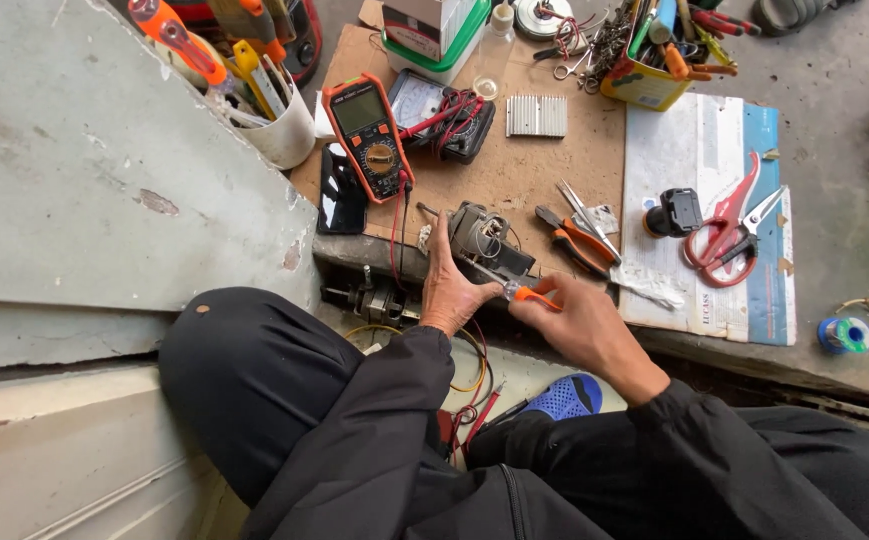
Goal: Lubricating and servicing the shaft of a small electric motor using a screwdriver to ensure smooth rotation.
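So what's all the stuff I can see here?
motor: one, grey, board's front edge, under the left hand
screwdriver: one, orange handle, in the right hand, tip at the motor
multimeter: one, orange and black, board's left side
analogue meter: one, black, beside the multimeter
heat sink: one, silver, ribbed, board's middle
pliers: one, orange handles, right of the motor
scissors: one, red, on the white sheet
cup: one, white, full of tools, far left
yellow tin: one, full of tools, top
solder spool: one, blue, far right
left hand: on the motor
right hand: fingers gripping the screwdriver
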